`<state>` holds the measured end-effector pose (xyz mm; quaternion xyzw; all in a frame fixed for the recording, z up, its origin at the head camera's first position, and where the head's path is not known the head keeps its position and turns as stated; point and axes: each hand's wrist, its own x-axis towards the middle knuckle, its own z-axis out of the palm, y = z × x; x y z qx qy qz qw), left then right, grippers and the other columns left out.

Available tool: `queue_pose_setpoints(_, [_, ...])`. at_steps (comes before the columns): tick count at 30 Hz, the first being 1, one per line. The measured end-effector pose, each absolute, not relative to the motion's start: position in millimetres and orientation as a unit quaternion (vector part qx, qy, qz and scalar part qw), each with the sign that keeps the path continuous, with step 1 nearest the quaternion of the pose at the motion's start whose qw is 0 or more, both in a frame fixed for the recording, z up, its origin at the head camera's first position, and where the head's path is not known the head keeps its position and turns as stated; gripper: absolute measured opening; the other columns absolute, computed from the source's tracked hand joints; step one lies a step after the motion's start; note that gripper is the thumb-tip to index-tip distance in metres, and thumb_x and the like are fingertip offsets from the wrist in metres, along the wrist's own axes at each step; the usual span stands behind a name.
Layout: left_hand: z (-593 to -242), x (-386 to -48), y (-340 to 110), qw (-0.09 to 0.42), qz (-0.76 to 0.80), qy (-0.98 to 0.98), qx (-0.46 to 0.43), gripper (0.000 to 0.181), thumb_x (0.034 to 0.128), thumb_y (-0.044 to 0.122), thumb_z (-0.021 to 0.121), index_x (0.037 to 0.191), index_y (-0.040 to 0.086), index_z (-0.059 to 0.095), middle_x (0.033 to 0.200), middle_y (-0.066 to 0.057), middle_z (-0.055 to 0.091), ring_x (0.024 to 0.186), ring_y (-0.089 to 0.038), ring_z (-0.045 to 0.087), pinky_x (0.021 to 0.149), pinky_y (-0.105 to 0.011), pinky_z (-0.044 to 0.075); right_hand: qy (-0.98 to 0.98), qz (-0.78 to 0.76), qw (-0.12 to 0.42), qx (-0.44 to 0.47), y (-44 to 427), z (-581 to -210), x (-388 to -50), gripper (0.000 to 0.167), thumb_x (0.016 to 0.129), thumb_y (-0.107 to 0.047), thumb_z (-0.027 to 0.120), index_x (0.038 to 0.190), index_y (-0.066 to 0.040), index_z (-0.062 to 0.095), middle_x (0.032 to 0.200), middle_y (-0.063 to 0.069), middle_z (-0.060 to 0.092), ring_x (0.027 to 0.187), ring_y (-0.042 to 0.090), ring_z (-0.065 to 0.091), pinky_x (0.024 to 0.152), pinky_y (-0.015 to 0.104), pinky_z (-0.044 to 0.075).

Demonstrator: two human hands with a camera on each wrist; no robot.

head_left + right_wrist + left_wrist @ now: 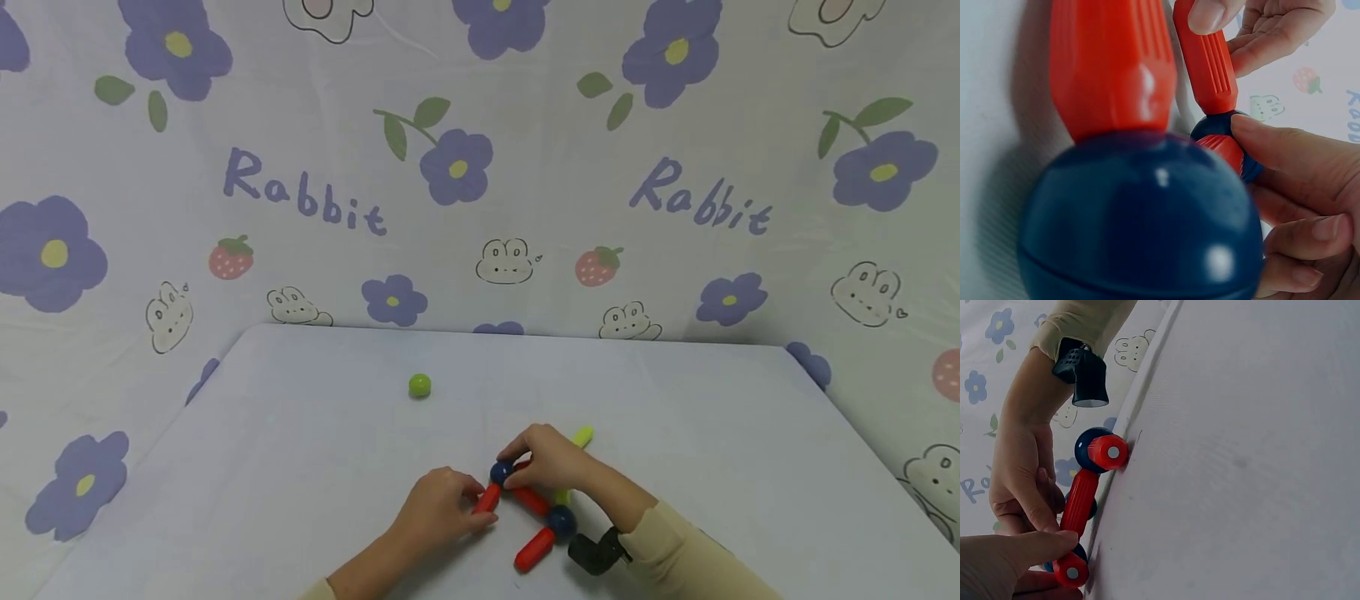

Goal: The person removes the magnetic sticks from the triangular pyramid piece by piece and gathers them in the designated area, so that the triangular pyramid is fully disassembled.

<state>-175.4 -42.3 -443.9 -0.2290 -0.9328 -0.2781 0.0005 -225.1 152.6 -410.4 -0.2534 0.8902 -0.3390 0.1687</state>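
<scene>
Stick-and-ball build (531, 501), ridged red rods (535, 550) plus glossy blue balls (561, 523), is at the near middle of a plain white surface (300, 433). Left hand (438, 504) pinches one red rod, right hand (551, 458) grips the farther blue ball. Shiny little green ball (420, 385) sits further back, and behind that it's pale fabric (540, 183) with purple flowers and "Rabbit" lettering.

We list: one left hand (438, 505), thumb and fingers pinching; one right hand (551, 459), near it, likewise pinching; two forearms (372, 557), slanting inward.
</scene>
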Motion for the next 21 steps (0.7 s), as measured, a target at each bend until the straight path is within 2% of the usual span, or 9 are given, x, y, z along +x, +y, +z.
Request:
queue_pose_setpoints(7, [-440.1, -170.5, -41.7, -0.002, -0.271, -0.935, -0.229, 0.021, 0.0748, 0.024, 0.076, 0.087, 0.007, 0.073, 0.067, 0.006, 0.064, 0.062, -0.002, 0.044, 0.056, -0.016, 0.036, 0.885, -0.338, 0.167, -0.274, 154.3, -408.6, -221.7, 0.03, 0.077, -0.008, 0.074, 0.105, 0.003, 0.069, 0.104, 0.015, 0.07, 0.098, 0.029, 0.065, 0.079, 0.035, 0.055])
queue_pose_setpoints(17, [-444.4, -175.0, -46.9, 0.027, -0.255, -0.935, -0.245, 0.019, 0.0754, 0.015, 0.073, 0.091, 0.005, 0.073, 0.075, 0.001, 0.063, 0.07, -0.007, 0.049, 0.06, -0.018, 0.04, 0.884, -0.337, 0.177, -0.27, 154.7, -408.7, -221.3, 0.03, 0.078, -0.011, 0.074, 0.105, 0.001, 0.069, 0.103, 0.014, 0.07, 0.099, 0.027, 0.064, 0.08, 0.036, 0.055])
queue_pose_setpoints(21, [-442.9, -178.0, -48.5, 0.009, -0.253, -0.934, -0.252, 0.019, 0.0777, 0.016, 0.073, 0.092, 0.003, 0.073, 0.076, -0.001, 0.064, 0.071, -0.009, 0.05, 0.062, -0.019, 0.042, 0.883, -0.337, 0.175, -0.276, 155.4, -410.1, -222.0, 0.031, 0.078, -0.012, 0.074, 0.105, 0.001, 0.069, 0.103, 0.013, 0.07, 0.1, 0.028, 0.063, 0.08, 0.036, 0.054])
